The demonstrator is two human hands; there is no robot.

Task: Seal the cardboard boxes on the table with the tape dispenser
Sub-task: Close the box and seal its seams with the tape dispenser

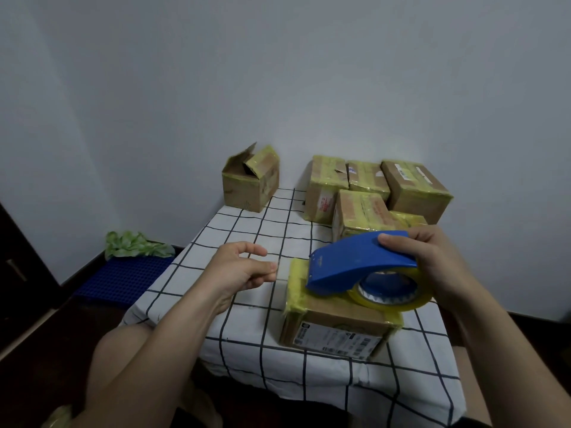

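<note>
My right hand [432, 267] grips the blue tape dispenser [355, 261] by its back, with the yellowish tape roll [392, 296] under the cover. The dispenser hovers just over a small cardboard box [336, 330] near the table's front, whose left edge carries yellowish tape. My left hand [244, 268] is to the left of the box and pinches the end of a clear tape strip [282, 268] that runs to the dispenser's mouth. An open-flapped cardboard box [250, 183] stands at the back left. Several taped boxes [370, 193] are stacked at the back right against the wall.
The table wears a white cloth with a black grid [253, 304], and its front edge drops off near my knees. On the floor to the left lies a blue plastic crate [123, 279] with green leafy stuff [133, 244]. A dark door [18, 257] stands far left.
</note>
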